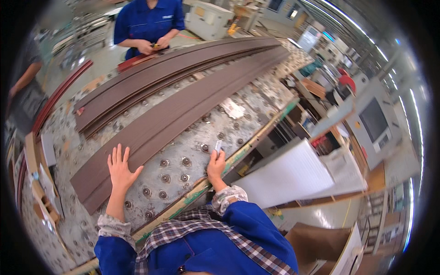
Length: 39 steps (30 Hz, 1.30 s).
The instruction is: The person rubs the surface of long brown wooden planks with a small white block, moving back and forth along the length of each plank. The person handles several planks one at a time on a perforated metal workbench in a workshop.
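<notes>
Head view, looking down: a long near brown board (178, 114) lies flat on a metal bench (250, 130) studded with ball rollers (186, 161); everything else is placed from that board. As far as can be judged, the laying-out is done: the board is down and your left hand is on it. No cut or mark can be made out on its face, and what work remains cannot be told from here.

Your left hand (120, 172) is spread palm-down on the board's near end, fingers pointing away from you. Its grip is wide open and has hold of nothing; it seems to rest there, steadying. Your right hand (216, 167) is to the right of the board and apart from it, by the bench's edge. Its grip is closed on a small pale object (218, 145) that points away from you—perhaps a tool, but too small to tell.

Beyond the board, and roughly alongside it, lie more brown lengths (156, 68). To its right is a crumpled white scrap (233, 108)—further right, off the bench, a white wrapped block (288, 176). Past the brown lengths stands a co-worker in blue (149, 23).
</notes>
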### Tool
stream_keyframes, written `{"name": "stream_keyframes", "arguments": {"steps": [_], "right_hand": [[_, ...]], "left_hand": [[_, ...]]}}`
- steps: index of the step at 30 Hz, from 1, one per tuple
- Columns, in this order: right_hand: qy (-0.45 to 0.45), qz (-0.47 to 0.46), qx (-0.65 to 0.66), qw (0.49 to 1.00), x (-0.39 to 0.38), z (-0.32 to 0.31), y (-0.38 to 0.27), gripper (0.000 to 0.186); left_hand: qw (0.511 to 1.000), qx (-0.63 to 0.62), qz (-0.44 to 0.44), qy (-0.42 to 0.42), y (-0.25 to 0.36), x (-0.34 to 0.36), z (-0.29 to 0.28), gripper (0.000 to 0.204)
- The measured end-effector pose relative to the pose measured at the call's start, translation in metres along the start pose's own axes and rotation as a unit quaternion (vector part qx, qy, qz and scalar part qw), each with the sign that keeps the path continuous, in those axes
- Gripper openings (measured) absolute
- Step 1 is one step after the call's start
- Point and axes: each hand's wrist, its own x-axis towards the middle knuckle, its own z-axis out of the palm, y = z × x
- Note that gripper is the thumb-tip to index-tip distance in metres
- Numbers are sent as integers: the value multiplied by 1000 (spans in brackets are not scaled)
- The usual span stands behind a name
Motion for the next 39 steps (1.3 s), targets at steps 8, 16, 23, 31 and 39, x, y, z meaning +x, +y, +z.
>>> {"name": "stream_keyframes", "arguments": {"steps": [8,16,23,31,39], "right_hand": [[-178,119,323,922,35,-11,20,16],[-317,-22,279,906,244,30,-22,17],[-358,-313,17,879,367,176,-63,20],[-412,-382,-201,803,415,255,-33,25],[-423,-406,-212,782,419,249,-29,22]], "left_hand": [[999,10,-30,-22,2,7,-5,85],[950,72,-288,97,58,64,49,80],[984,81,-155,-12,141,111,62,109],[983,100,-153,-10,137,112,71,109],[985,85,-146,24,144,101,71,104]]}}
